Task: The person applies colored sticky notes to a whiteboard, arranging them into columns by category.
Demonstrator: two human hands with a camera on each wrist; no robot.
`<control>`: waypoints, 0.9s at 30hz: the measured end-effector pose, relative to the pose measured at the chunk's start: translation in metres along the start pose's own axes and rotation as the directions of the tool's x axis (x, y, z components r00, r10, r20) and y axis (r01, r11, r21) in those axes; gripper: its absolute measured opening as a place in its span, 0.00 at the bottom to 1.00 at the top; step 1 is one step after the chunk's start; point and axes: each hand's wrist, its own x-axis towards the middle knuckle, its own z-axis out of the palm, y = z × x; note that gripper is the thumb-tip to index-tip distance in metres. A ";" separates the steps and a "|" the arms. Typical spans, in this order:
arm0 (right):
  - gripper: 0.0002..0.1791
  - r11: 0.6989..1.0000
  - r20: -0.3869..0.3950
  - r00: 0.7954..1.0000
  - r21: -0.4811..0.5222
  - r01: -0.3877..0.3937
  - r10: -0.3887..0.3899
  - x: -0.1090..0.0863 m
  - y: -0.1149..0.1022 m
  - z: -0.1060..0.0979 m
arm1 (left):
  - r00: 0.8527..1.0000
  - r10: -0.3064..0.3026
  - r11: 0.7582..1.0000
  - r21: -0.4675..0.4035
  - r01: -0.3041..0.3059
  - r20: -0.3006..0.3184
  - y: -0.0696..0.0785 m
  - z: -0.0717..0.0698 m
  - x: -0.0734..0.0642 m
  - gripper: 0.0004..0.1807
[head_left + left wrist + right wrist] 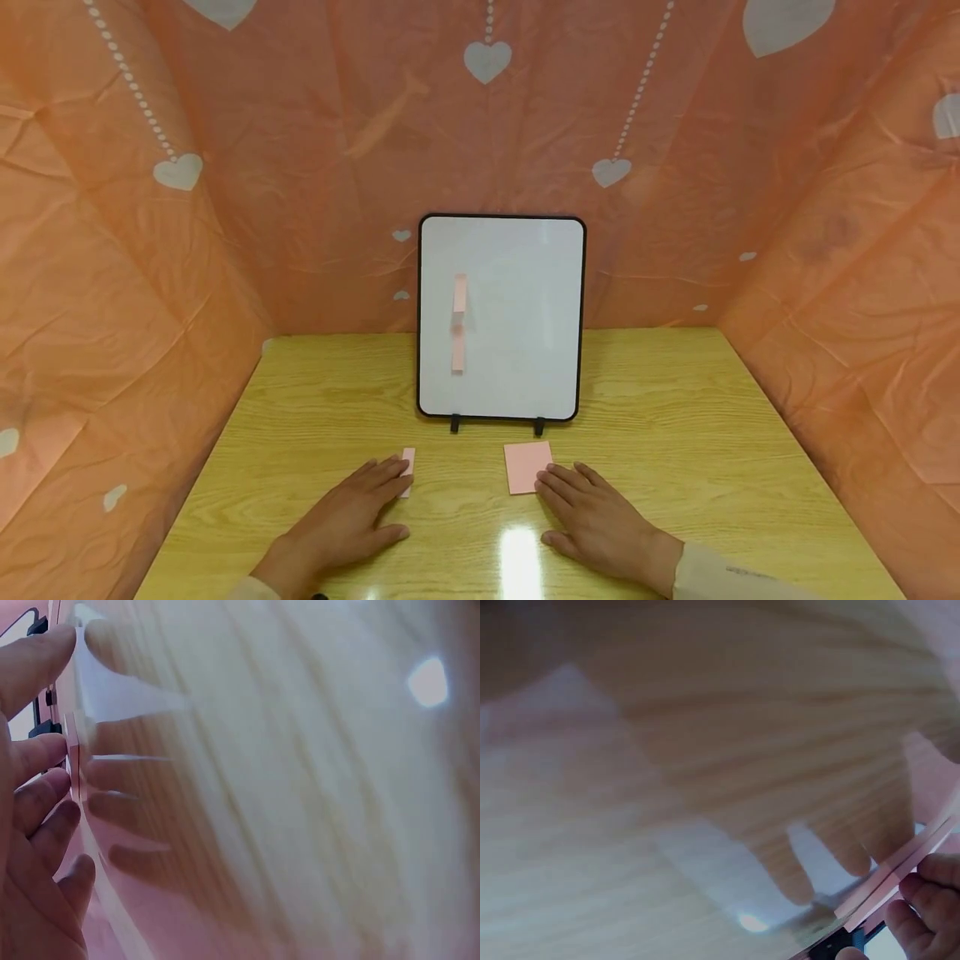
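A narrow pink strip of sticky notes (409, 457) lies on the table, with the fingertips of my left hand (345, 518) on its left side. That hand rests palm down, fingers extended, and the left wrist view shows its fingertips right at the edge of the thin pad (73, 750). A square pink sticky note pad (527, 468) lies to the right. My right hand (603, 527) lies palm down with straight fingers, fingertips at the pad's right edge. From the right wrist, the pad (885, 892) shows edge-on beside the fingers.
Behind the pads a black-framed whiteboard (517, 325) stands upright on two small black feet (538, 427). Two pink strips, an upper one (460, 293) and a lower one (457, 352), stick to its left part. Orange sheeting (337, 208) with white hearts encloses the wood-grain table (675, 400).
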 end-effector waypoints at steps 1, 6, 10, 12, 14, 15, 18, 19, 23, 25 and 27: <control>0.37 1.000 0.010 1.000 0.008 -0.001 0.001 0.002 -0.002 0.000 | 1.000 0.002 1.000 0.002 -0.002 -0.001 0.000 0.001 0.001 0.39; 0.37 1.000 0.020 1.000 0.003 0.013 -0.013 0.011 -0.009 -0.001 | 1.000 0.010 1.000 0.004 -0.010 0.005 0.002 0.002 0.004 0.39; 0.37 0.999 0.015 1.000 -0.020 0.026 -0.026 0.015 -0.012 -0.002 | 1.000 -0.002 1.000 -0.013 0.002 0.015 0.003 0.003 0.005 0.40; 0.37 0.999 0.020 0.999 -0.026 0.028 -0.027 0.015 -0.012 -0.002 | 1.000 -0.004 1.000 -0.015 0.004 0.017 0.003 0.003 0.005 0.40; 0.37 0.999 0.020 0.999 -0.029 0.029 -0.029 0.015 -0.013 -0.002 | 1.000 0.010 1.000 -0.011 -0.010 0.001 0.004 0.004 0.005 0.39; 0.37 0.999 0.016 0.999 -0.029 0.030 -0.029 0.016 -0.013 -0.002 | 1.000 0.022 1.000 -0.004 -0.022 -0.012 0.004 0.004 0.006 0.38; 0.36 0.999 -0.017 0.999 -0.029 0.030 -0.031 0.016 -0.013 -0.002 | 0.997 0.059 0.998 0.013 -0.059 -0.052 0.009 0.004 0.008 0.37; 0.35 0.999 -0.031 0.999 -0.028 0.030 -0.031 0.016 -0.012 -0.002 | 0.996 0.069 0.998 0.013 -0.068 -0.059 0.011 0.003 0.009 0.36; 0.34 0.999 -0.070 0.997 -0.017 0.030 -0.031 0.016 -0.010 -0.003 | 0.996 0.078 0.997 0.013 -0.078 -0.031 0.024 0.001 0.021 0.36; 0.33 1.000 -0.069 0.997 -0.010 0.024 -0.025 0.016 -0.008 -0.004 | 0.996 0.092 0.995 0.029 -0.092 0.012 0.031 -0.001 0.031 0.37; 0.32 1.000 -0.053 0.999 -0.002 0.015 -0.015 0.016 -0.006 -0.005 | 0.990 0.127 0.989 0.064 -0.130 0.054 0.037 -0.002 0.041 0.39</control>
